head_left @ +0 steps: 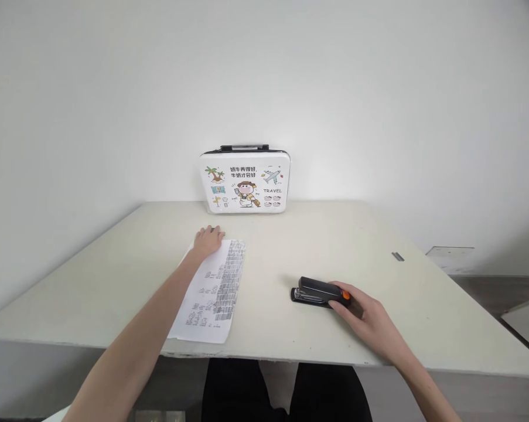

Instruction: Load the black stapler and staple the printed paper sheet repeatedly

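A: Now, entry one. Fingers of the right hand?
B: Curled over the rear, orange-tipped end of the stapler, closed on it. How the thumb sat could not be told. The stapler lay flat on the table, nose pointing left.

A: Left hand?
B: Fingers were extended and nearly flat, palm down, on the far end of the printed sheet. Nothing was gripped; the hand only rested on the paper. The fingertips reached about to the sheet's top edge; could not tell whether they touched the table.

A: Where was the sheet?
B: Left of centre, with its long side running away from the person and its near end at the table's front edge. Dense print ran down its right half. The stapler was apart from it, to the right, with bare table between.

A: Further out?
B: A white case with cartoon travel pictures stood upright at the table's far edge against the wall, black handle on top. A small grey strip lay alone toward the right edge, well apart from both hands. Dark trousers showed below the front edge.
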Demonstrator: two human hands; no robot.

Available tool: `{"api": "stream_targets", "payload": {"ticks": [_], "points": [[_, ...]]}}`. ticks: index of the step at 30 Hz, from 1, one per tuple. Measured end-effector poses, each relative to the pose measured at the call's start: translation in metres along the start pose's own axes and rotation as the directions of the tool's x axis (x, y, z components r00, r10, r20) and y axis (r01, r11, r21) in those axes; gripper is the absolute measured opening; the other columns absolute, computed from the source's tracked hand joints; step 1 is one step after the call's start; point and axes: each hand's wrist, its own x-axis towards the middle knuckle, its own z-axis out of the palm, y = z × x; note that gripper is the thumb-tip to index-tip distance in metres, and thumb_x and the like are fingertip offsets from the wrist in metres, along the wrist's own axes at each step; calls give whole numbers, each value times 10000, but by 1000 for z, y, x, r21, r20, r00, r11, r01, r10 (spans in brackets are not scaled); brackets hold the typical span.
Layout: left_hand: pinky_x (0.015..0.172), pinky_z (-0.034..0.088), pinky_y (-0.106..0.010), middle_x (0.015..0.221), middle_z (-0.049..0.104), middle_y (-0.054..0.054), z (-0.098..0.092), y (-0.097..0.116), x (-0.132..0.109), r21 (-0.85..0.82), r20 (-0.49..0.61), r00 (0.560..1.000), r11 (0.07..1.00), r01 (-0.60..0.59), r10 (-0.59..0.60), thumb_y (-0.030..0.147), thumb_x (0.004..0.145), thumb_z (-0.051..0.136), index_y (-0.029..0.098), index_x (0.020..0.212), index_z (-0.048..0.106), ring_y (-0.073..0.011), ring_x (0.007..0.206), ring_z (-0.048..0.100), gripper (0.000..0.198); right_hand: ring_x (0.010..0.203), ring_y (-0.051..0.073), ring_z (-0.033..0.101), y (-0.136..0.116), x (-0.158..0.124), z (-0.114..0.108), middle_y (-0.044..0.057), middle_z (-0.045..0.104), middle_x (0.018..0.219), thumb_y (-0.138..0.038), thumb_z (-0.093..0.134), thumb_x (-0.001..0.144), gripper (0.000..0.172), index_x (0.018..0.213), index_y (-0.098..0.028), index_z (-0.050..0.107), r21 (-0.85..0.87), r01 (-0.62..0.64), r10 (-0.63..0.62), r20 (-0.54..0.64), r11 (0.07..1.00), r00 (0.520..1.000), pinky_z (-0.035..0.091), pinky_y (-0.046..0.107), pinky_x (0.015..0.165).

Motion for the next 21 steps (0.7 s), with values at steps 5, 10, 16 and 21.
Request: {"api": "stream_targets", "payload": {"ticks": [5,10,16,21], "points": [[932,593,-465,1338,638,-115,2,28,-2,-3,-3,990,990,-139,139,368,1015,665,177,1341,619,-253,1116,674,380,1094,288,706,-3,0,0,48,730,1324,-605,580,992,439,1330,-334,651,-3,-25,25,2,1000,1000,619,399,869],[1116,457,-535,1411,634,-107,-13,31,0,-26,-36,972,972,-232,231,367,1025,635,230,1293,686,-304,1316,576,305,1050,284,712,-6,0,-1,54,734,1309,-602,562,1000,441,1332,-324,647,9,-15,14,11,1000,1000,620,390,819],[1120,406,-423,1224,741,-77,-22,30,0,-97,-57,959,955,-281,277,299,981,649,258,1024,780,-287,1266,596,144,1021,272,725,-6,1,-2,39,748,1281,-596,564,999,420,1309,-329,660,-17,-8,8,3,1000,1000,620,375,822],[1071,431,-457,1178,729,-123,-31,61,-12,-187,-131,950,934,-303,283,299,1028,569,199,1029,732,-320,1227,602,191,1095,279,714,-7,1,-2,36,739,1306,-591,562,1003,421,1321,-331,655,-3,3,-3,4,1000,1000,618,378,865]]}}
